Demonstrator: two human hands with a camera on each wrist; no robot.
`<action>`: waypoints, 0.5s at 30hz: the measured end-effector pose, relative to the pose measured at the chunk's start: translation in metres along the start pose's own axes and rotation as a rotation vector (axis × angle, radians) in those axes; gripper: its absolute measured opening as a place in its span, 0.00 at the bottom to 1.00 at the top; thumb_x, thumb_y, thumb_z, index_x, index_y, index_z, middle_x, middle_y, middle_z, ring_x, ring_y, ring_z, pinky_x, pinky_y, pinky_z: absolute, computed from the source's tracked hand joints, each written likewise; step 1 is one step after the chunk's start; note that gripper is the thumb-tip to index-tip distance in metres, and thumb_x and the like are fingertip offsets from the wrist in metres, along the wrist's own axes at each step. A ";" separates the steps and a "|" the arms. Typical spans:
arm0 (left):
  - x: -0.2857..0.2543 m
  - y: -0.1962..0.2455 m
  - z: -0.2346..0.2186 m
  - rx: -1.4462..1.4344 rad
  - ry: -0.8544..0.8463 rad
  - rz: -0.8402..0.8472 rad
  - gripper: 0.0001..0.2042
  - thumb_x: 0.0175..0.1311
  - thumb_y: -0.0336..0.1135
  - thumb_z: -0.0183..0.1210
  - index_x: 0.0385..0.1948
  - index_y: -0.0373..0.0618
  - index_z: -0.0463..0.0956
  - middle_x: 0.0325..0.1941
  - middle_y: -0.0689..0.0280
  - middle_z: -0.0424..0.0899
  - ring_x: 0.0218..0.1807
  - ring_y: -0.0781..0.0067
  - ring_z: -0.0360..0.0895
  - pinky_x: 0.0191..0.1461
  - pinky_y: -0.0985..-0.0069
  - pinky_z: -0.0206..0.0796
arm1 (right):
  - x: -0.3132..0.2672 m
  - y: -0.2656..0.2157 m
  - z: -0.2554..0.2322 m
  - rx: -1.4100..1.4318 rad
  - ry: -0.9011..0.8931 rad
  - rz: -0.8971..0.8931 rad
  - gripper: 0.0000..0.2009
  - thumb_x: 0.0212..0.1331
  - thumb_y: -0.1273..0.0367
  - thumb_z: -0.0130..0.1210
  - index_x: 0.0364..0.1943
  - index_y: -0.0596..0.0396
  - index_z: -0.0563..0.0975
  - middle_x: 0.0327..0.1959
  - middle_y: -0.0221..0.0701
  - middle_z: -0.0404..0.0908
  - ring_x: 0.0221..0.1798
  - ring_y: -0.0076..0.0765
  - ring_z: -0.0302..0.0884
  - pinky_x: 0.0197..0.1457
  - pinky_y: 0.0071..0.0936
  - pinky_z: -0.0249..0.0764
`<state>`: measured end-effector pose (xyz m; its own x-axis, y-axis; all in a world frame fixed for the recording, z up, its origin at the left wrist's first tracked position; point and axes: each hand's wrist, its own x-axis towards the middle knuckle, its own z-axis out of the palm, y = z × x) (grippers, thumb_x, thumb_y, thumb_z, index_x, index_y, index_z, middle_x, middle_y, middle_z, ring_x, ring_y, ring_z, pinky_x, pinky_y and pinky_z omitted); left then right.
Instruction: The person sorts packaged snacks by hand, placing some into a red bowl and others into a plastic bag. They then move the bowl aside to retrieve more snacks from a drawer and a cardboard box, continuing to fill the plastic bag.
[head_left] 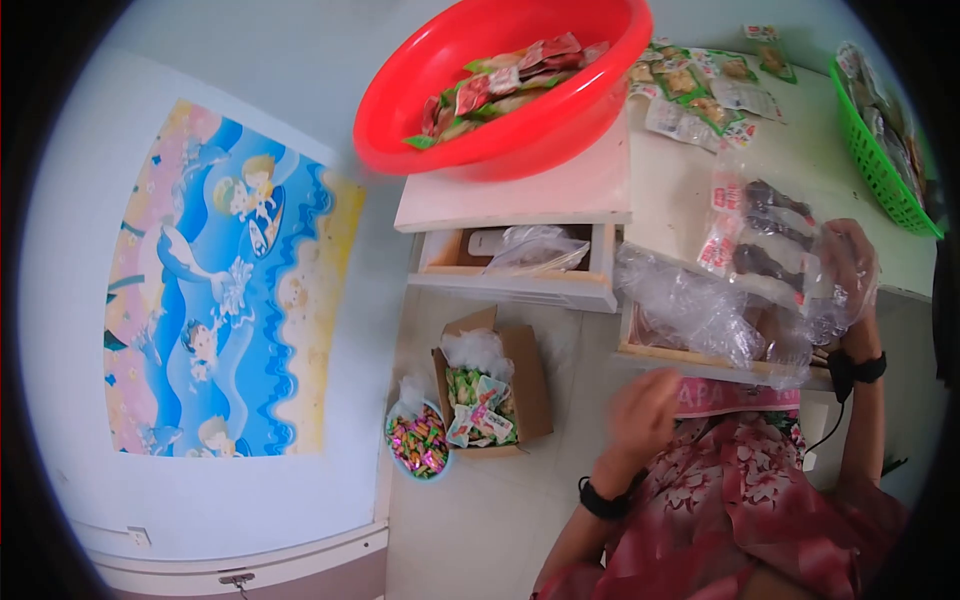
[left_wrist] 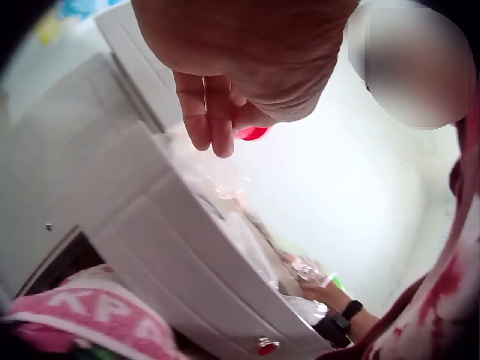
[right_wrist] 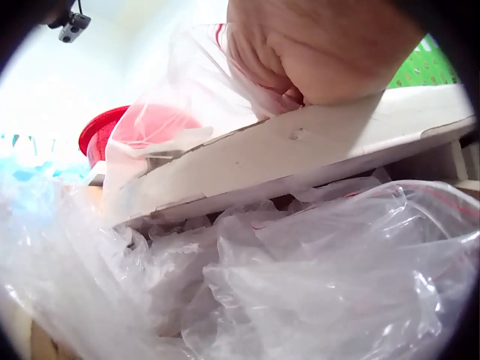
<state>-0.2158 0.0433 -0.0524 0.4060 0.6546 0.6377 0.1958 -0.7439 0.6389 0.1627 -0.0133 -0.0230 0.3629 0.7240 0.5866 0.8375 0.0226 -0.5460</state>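
Observation:
My right hand [head_left: 848, 275] grips the edge of a clear plastic bag [head_left: 822, 312] at the front of the white table, and in the right wrist view the same hand [right_wrist: 322, 56] has its fingers curled into the thin bag [right_wrist: 187, 90]. Flat packets with dark contents [head_left: 775, 235] lie just left of that hand. My left hand [head_left: 640, 425] hovers in front of the drawer, blurred. Seen from the left wrist, this hand [left_wrist: 240, 67] has loosely bent fingers [left_wrist: 220, 124] and holds nothing. Crumpled clear bags [head_left: 690, 305] fill the open drawer below the tabletop.
A red basin [head_left: 600, 115] of packets stands at the table's left. Small snack packets [head_left: 700, 95] lie at the back, with a green basket [head_left: 880, 165] at the right. On the floor are a cardboard box [head_left: 535, 385] and a tub of wrapped sweets [head_left: 418, 445]. Another drawer [head_left: 520, 285] stands open.

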 end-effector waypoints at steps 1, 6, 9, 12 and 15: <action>-0.011 -0.011 -0.014 0.072 0.058 -0.056 0.12 0.61 0.19 0.63 0.45 0.39 0.81 0.46 0.58 0.87 0.40 0.56 0.86 0.44 0.66 0.79 | 0.005 -0.009 0.000 -0.144 0.032 -0.194 0.16 0.59 0.75 0.61 0.52 0.56 0.80 0.40 0.34 0.79 0.33 0.27 0.73 0.37 0.25 0.71; -0.115 -0.100 -0.071 -0.023 0.286 -0.761 0.09 0.63 0.23 0.64 0.44 0.40 0.81 0.40 0.58 0.87 0.41 0.61 0.87 0.45 0.69 0.79 | -0.003 0.011 -0.004 -0.301 -0.143 -0.186 0.21 0.58 0.76 0.60 0.57 0.57 0.81 0.53 0.42 0.79 0.40 0.36 0.77 0.44 0.32 0.76; -0.233 -0.188 -0.096 0.059 0.262 -1.016 0.08 0.63 0.26 0.64 0.42 0.38 0.82 0.41 0.56 0.87 0.40 0.61 0.87 0.45 0.69 0.78 | -0.001 0.016 -0.014 0.010 -0.182 -0.049 0.21 0.59 0.76 0.57 0.58 0.63 0.79 0.55 0.45 0.79 0.52 0.47 0.80 0.55 0.34 0.76; -0.288 -0.218 -0.119 0.196 0.164 -1.203 0.09 0.60 0.28 0.65 0.40 0.37 0.83 0.43 0.53 0.87 0.42 0.57 0.87 0.47 0.66 0.78 | -0.004 0.040 -0.022 -0.208 -0.204 -0.173 0.22 0.61 0.74 0.56 0.60 0.64 0.79 0.60 0.47 0.79 0.60 0.51 0.79 0.64 0.37 0.73; -0.327 -0.236 -0.129 0.432 0.074 -1.204 0.12 0.57 0.29 0.65 0.42 0.37 0.84 0.44 0.49 0.87 0.46 0.50 0.86 0.52 0.59 0.77 | -0.005 0.051 -0.025 -0.374 -0.223 -0.173 0.21 0.61 0.74 0.55 0.60 0.64 0.79 0.62 0.48 0.79 0.62 0.54 0.79 0.68 0.41 0.72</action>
<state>-0.5100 0.0217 -0.3564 -0.2761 0.9376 -0.2112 0.6819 0.3459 0.6445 0.2137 -0.0330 -0.0388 0.1427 0.8629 0.4847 0.9825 -0.0644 -0.1747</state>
